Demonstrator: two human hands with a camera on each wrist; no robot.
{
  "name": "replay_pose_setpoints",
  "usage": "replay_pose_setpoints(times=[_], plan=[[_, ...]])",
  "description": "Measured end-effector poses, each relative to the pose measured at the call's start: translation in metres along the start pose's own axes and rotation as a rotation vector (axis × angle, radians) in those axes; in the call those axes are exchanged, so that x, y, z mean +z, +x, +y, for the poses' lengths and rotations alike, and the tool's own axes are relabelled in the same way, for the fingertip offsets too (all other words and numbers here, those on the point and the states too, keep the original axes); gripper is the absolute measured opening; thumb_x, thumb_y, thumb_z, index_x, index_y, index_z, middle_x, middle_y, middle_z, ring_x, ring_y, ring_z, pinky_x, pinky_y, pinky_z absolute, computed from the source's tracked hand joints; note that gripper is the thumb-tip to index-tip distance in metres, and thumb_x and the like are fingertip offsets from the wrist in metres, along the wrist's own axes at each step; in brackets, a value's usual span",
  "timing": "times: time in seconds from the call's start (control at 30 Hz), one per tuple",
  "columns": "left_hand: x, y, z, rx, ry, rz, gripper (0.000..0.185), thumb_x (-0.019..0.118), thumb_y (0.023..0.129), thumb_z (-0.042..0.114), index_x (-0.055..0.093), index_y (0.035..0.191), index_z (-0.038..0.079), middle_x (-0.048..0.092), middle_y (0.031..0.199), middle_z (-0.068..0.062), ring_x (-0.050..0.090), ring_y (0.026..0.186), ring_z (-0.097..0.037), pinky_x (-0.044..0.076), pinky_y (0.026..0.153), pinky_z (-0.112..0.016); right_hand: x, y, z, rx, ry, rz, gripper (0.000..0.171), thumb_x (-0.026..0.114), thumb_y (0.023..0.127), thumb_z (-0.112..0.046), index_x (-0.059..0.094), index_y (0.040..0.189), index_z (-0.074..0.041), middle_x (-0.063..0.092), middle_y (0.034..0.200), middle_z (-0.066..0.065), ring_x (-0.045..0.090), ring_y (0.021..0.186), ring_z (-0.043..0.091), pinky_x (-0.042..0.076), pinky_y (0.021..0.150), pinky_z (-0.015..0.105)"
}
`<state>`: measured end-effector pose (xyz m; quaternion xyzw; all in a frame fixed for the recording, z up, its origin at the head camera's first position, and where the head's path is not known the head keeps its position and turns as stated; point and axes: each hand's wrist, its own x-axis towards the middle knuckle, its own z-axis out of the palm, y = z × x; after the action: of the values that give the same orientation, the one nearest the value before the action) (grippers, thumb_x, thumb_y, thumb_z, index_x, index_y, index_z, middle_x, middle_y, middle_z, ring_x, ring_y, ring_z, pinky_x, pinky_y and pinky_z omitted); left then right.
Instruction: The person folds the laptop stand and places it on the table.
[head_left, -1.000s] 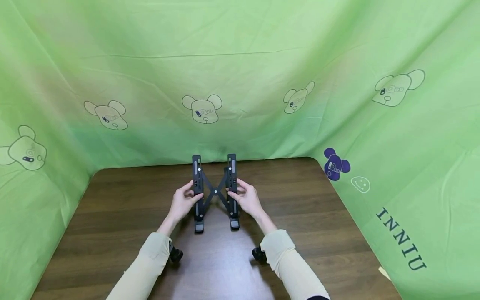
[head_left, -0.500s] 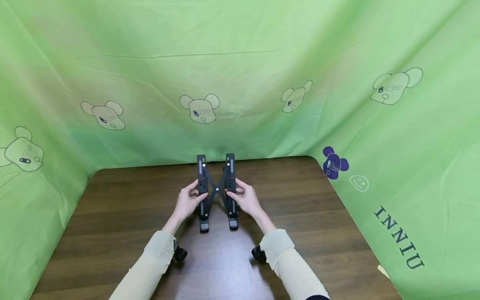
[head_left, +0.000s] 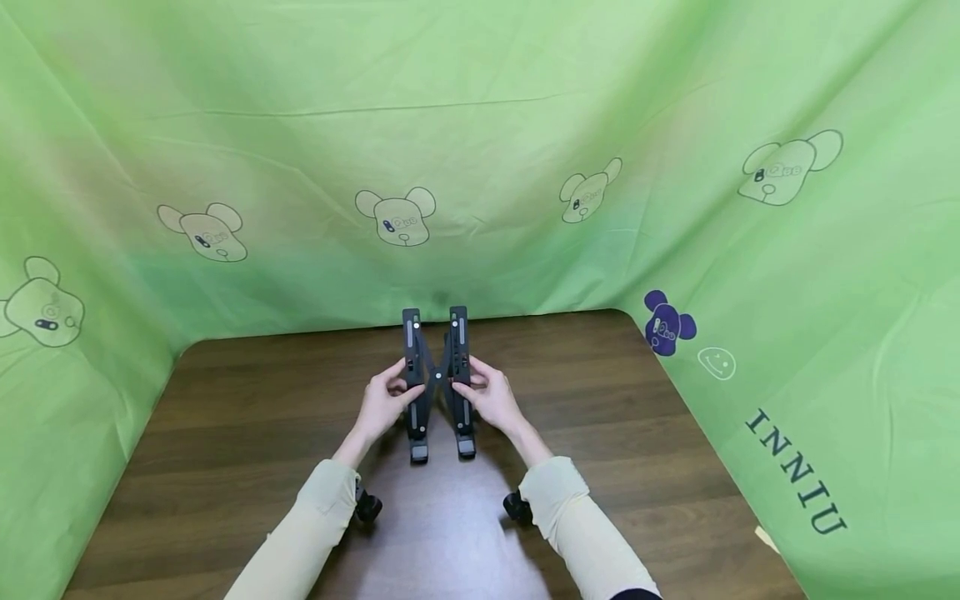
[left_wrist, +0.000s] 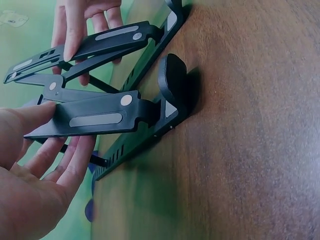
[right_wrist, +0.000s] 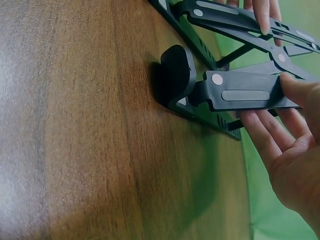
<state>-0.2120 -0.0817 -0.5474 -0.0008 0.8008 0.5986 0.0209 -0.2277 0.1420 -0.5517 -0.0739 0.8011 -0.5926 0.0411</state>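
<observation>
A black folding laptop stand (head_left: 461, 408) stands near the back edge of the wooden table, its two long rails joined by an X-shaped crosspiece. My left hand (head_left: 381, 404) pinches the left rail, thumb on top and fingers beneath. On the other side my right hand (head_left: 492, 400) grips the right rail the same way. The left wrist view shows the stand's raised rail (left_wrist: 95, 112), with a grey pad strip and an upturned front lip touching the table. From the right wrist view, the slotted base bar (right_wrist: 215, 120) rests on the wood under the tilted rail.
The brown wooden table (head_left: 247, 433) extends around the stand. Green cloth (head_left: 480, 108) with bear-head prints hangs behind it and along both sides. A small pale scrap (head_left: 767, 539) lies at the table's right edge. Black wrist cameras (head_left: 367, 506) sit below the sleeves.
The left hand has moved right with the left rail, bringing the two rails closer together and narrowing the crosspiece. My right hand has stayed nearly in place.
</observation>
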Motion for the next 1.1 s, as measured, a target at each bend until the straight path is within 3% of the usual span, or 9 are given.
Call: replay_pose_setpoints(times=[0.13, 0.3, 0.6, 0.73, 1.1], plan=[[0.002, 0.001, 0.0, 0.006, 0.004, -0.002, 0.068, 0.079, 0.098, 0.001, 0.051, 0.16, -0.004, 0.078, 0.085, -0.019, 0.065, 0.067, -0.01, 0.06, 0.066, -0.026, 0.0, 0.0, -0.001, 0.002, -0.008, 0.0, 0.062, 0.075, 0.101, 0.003, 0.053, 0.158, 0.004, 0.078, 0.117, 0.033, 0.079, 0.11, 0.048, 0.069, 0.09, 0.046], [0.005, 0.001, 0.002, -0.008, -0.006, -0.017, 0.069, 0.079, 0.099, 0.001, 0.05, 0.161, -0.002, 0.077, 0.086, -0.018, 0.067, 0.067, -0.011, 0.066, 0.069, -0.035, 0.0, 0.001, 0.0, -0.006, -0.028, 0.001, 0.061, 0.075, 0.101, 0.002, 0.054, 0.158, 0.004, 0.079, 0.116, 0.032, 0.08, 0.109, 0.046, 0.068, 0.085, 0.037], [0.008, 0.002, 0.003, -0.011, -0.014, -0.016, 0.069, 0.079, 0.099, 0.001, 0.051, 0.161, -0.002, 0.076, 0.084, -0.014, 0.067, 0.065, -0.013, 0.065, 0.067, -0.034, 0.002, 0.001, 0.001, -0.019, -0.034, 0.006, 0.059, 0.075, 0.1, 0.002, 0.055, 0.156, 0.006, 0.079, 0.115, 0.033, 0.08, 0.106, 0.047, 0.066, 0.076, 0.032], [0.009, 0.002, 0.003, -0.003, -0.004, -0.015, 0.069, 0.08, 0.098, 0.001, 0.051, 0.161, -0.002, 0.075, 0.082, -0.012, 0.067, 0.064, -0.013, 0.065, 0.067, -0.034, 0.002, -0.001, -0.001, -0.006, -0.03, 0.006, 0.061, 0.076, 0.1, 0.002, 0.055, 0.157, 0.005, 0.079, 0.115, 0.033, 0.08, 0.107, 0.047, 0.066, 0.078, 0.032], [0.015, 0.002, 0.005, -0.009, -0.011, -0.028, 0.069, 0.08, 0.098, 0.001, 0.051, 0.161, 0.0, 0.076, 0.09, -0.019, 0.066, 0.07, -0.01, 0.067, 0.072, -0.038, 0.003, -0.001, 0.002, -0.015, -0.026, 0.005, 0.059, 0.075, 0.101, 0.003, 0.055, 0.156, 0.006, 0.078, 0.115, 0.034, 0.081, 0.101, 0.043, 0.055, 0.065, 0.018]])
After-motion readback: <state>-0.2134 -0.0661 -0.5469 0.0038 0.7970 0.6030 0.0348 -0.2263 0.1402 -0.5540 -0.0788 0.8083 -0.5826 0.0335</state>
